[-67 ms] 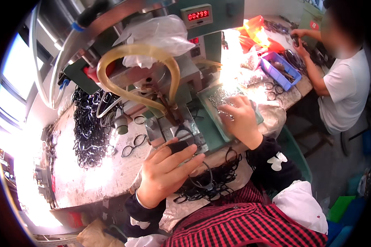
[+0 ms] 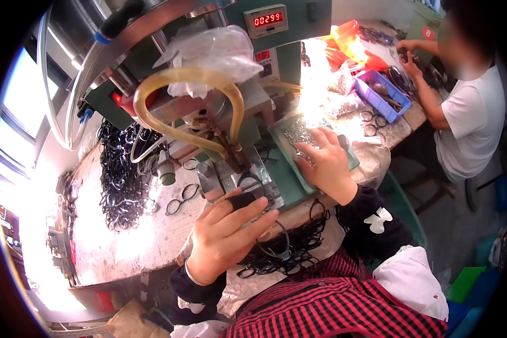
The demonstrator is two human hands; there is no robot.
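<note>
My left hand holds a dark eyeglass frame, fingers over its middle, at the metal fixture of a press-like machine. One rim lies on the fixture under two upright brown electrode-like bars; the other rim sticks out toward me. A black band wraps one finger of that hand. My right hand reaches over a green tray of small shiny metal parts. Its fingers are apart, the tips among the parts; whether a part is between them I cannot make out.
Black eyeglass frames heap at the left and on my lap. A loose frame lies on the bench. A yellowish hose loops above the fixture. At the right, a co-worker handles something beside a blue bin.
My right hand has shifted slightly over the tray, and its fingers show more spread. The left hand and the eyeglass frame stay almost in place.
</note>
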